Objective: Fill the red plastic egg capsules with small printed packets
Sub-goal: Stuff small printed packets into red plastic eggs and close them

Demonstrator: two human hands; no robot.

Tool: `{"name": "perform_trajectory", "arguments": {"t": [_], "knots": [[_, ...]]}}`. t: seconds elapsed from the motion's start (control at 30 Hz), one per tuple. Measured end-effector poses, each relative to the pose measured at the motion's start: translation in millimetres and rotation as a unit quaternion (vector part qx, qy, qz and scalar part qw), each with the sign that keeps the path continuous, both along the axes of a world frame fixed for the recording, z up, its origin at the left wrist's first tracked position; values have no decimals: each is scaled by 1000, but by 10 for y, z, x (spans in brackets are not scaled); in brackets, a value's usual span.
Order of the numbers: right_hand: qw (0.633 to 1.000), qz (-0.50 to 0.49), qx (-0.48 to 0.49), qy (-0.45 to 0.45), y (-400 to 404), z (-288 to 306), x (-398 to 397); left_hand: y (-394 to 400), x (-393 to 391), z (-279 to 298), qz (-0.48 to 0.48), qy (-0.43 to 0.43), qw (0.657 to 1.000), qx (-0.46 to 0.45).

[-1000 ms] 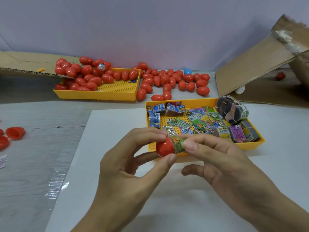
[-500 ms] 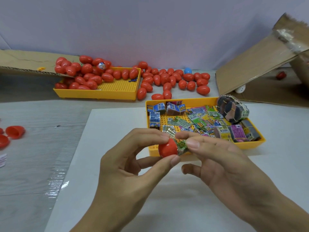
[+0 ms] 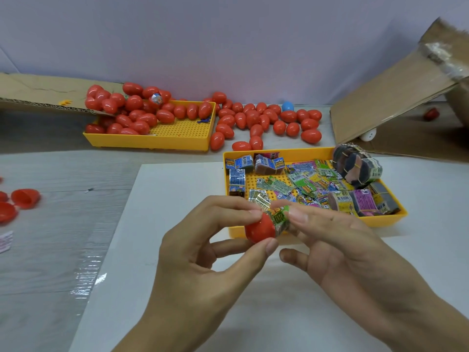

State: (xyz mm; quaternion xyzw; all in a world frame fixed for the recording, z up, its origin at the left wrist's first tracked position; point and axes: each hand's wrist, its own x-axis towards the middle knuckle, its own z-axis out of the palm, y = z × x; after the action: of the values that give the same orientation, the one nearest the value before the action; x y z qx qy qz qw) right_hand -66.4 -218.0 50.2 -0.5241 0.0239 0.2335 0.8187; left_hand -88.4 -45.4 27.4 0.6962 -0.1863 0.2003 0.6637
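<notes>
A white sheet (image 3: 177,250) covers the grey table in front of a pale wall. The left hand (image 3: 203,262) pinches a red capsule half (image 3: 258,229) between thumb and fingertips just before the yellow packet tray (image 3: 380,221), while the right hand (image 3: 337,247) pinches a green printed packet (image 3: 280,219) into its mouth. The packet bulges out, so it may spring free or block closing.

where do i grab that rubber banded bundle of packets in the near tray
Take the banded bundle from above, fingers across its two broad outer faces. It sits propped high at the far right corner of the near yellow tray, well above the loose packets, so its top is exposed.
</notes>
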Motion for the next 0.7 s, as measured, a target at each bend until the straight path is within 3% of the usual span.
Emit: {"name": "perform_trajectory", "arguments": {"t": [0.7], "knots": [[999, 23, 22, 15, 17, 3, -17, 19, -1, 7, 16, -5, 1000, 14]]}}
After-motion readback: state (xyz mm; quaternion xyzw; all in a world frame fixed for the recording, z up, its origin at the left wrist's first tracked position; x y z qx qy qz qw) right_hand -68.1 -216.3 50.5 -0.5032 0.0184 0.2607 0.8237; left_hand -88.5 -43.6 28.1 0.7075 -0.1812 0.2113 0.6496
